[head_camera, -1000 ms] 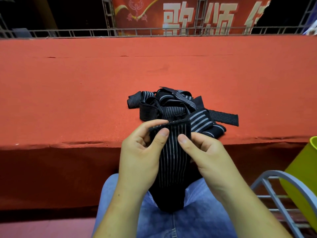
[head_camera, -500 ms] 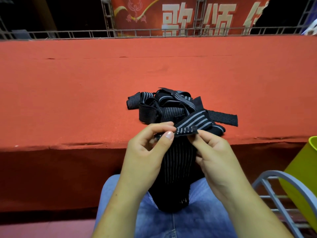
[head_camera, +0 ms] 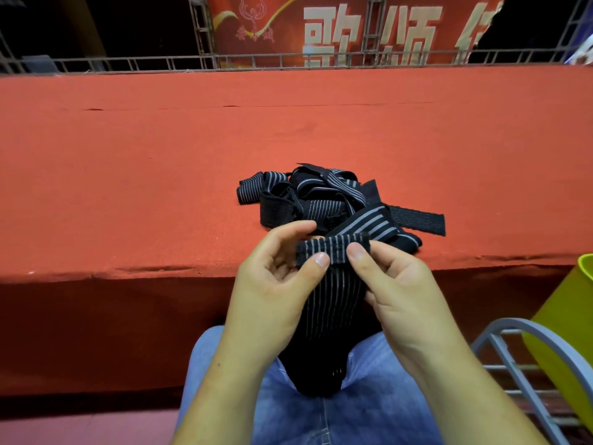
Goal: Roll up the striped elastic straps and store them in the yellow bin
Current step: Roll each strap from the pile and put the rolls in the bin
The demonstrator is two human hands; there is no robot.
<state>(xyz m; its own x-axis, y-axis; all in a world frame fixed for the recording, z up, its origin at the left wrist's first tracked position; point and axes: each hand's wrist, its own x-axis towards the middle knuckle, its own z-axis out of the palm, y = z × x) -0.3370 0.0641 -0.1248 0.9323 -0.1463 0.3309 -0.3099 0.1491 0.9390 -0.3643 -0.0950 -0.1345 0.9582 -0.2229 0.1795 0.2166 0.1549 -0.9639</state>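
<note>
A black strap with thin grey stripes hangs from my hands down onto my lap. Its top end is folded over into a small first turn. My left hand pinches the left side of that fold with thumb and fingers. My right hand pinches the right side. A tangled pile of more striped straps lies on the red surface just beyond my hands. The yellow bin stands at the right edge of the view, only partly visible.
The red carpeted platform stretches wide ahead, its front edge just under my hands. A grey metal chair frame sits between my right leg and the bin. A metal truss and a red banner stand at the back.
The top end of the strap has been turned over toward me into a thicker fold, and both thumbs have shifted onto its front. The pile has not moved.
</note>
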